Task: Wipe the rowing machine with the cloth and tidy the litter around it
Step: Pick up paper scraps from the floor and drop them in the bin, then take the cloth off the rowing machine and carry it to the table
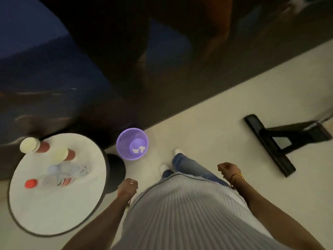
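Observation:
A purple mesh bin (124, 141) stands on the pale floor ahead of my feet, with a few white scraps of litter (138, 150) in its bottom. The black foot of the rowing machine (270, 147) lies on the floor at the right. My left hand (128, 186) hangs in a loose fist beside my body, near the round table, with nothing visible in it. My right hand (228, 170) is also curled shut and looks empty, a bracelet on its wrist. No cloth is in view.
A round white table (54, 213) stands at the left, carrying two stacks of paper cups (33, 146), a clear plastic bottle (68, 169) and a red-capped bottle (46, 182) lying down. A dark wall runs diagonally behind the bin.

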A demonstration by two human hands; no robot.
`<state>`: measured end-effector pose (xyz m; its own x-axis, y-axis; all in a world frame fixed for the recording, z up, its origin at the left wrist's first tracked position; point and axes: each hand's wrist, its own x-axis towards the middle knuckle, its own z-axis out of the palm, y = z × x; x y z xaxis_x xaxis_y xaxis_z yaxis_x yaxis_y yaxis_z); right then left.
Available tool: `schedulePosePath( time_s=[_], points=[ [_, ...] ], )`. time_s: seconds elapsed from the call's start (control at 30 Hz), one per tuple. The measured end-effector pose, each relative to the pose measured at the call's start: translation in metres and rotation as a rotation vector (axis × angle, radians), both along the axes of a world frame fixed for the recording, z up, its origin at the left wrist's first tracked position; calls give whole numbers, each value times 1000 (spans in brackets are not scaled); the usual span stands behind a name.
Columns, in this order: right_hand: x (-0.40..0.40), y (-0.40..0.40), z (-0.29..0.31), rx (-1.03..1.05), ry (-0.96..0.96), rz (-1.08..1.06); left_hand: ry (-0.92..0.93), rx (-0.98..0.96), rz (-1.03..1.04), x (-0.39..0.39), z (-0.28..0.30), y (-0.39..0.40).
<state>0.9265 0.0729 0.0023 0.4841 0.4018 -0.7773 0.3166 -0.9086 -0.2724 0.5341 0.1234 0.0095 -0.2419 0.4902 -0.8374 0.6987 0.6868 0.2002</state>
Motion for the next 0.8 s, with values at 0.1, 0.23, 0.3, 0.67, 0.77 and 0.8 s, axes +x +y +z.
schedulePosePath(
  time_s=[0.1,0.23,0.3,0.67,0.77,0.8],
  points=[
    [5,-72,2,-17,21,-238,-87,47,-28,26,5,15],
    [-1,-152,8,-28,22,-493,-110,67,-246,66,-3,34],
    [-4,-187,11,-11,18,-611,-100,69,-374,86,-27,41],
    [29,-378,13,108,27,-1095,-163,92,-819,286,-16,-51],
    [47,-422,8,105,37,-1224,-158,95,-914,326,-45,-72],
    [54,-434,7,117,35,-1272,-148,94,-943,339,-52,-78]
  ],
)
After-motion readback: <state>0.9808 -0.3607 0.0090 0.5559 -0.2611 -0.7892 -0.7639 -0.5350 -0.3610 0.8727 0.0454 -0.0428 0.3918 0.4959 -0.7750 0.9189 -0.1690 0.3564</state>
